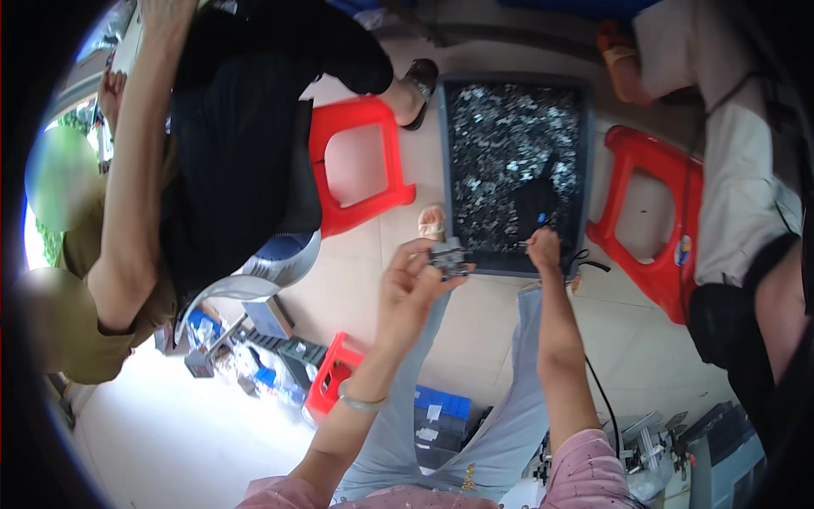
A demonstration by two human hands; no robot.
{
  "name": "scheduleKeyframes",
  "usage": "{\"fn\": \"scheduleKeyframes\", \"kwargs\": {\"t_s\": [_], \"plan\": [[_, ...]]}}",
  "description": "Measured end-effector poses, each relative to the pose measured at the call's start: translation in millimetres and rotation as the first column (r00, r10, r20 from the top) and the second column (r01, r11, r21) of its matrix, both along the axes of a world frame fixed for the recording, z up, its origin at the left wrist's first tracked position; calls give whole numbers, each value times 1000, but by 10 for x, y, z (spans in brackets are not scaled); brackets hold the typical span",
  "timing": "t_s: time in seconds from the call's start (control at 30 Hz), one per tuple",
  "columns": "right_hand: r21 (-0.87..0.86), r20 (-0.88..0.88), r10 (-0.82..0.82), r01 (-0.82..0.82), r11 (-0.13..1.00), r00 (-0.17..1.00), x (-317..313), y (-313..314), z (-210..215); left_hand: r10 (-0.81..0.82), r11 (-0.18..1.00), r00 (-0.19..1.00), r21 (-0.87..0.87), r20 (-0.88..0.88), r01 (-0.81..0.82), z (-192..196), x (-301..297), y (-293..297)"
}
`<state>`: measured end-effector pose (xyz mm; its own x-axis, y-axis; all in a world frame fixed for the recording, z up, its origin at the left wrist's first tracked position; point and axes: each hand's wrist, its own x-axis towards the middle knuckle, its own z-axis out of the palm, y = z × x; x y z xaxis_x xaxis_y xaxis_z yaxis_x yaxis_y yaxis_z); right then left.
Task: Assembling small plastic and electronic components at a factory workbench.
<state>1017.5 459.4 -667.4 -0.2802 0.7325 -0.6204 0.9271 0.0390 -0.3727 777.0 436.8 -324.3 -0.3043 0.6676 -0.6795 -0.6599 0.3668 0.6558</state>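
A large dark grey tray [444, 153] full of small shiny metal pieces [500, 127] lies on the floor in front of me. My left hand [407, 288] is raised just left of the tray's near corner. Its thumb and fingers are closed on several small grey metal pieces [449, 254] held together. Over the tray's near edge, my right hand [544, 249] has its fingers curled in; whatever they grip is too small to name. Right beyond those fingers is a dark, blurred shape [534, 199] with a small blue spot, lying over the metal pieces.
Red plastic stools stand left [394, 153] and right [615, 187] of the tray, with people beside both. A smaller red stool [335, 373] is by my left forearm. A blue-and-grey box [441, 407] sits between my legs. A black cable [602, 390] runs past my right arm.
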Motion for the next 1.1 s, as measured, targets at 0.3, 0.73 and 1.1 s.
{"fn": "scheduleKeyframes", "kwargs": {"t_s": [0.3,0.73,1.1], "plan": [[-103,-4,-116,115,988,993,-272,119,-382,-17,1000,1000,-14,23,17,-666,30,-119],[-647,-499,-866,654,392,25,-749,296,3827,-146,980,987,124,-70,153,1008,88,131],[-807,-402,-912,504,307,-88,-827,25,4518,26,998,976,69,-215,-12,1077,577,-192]]}}
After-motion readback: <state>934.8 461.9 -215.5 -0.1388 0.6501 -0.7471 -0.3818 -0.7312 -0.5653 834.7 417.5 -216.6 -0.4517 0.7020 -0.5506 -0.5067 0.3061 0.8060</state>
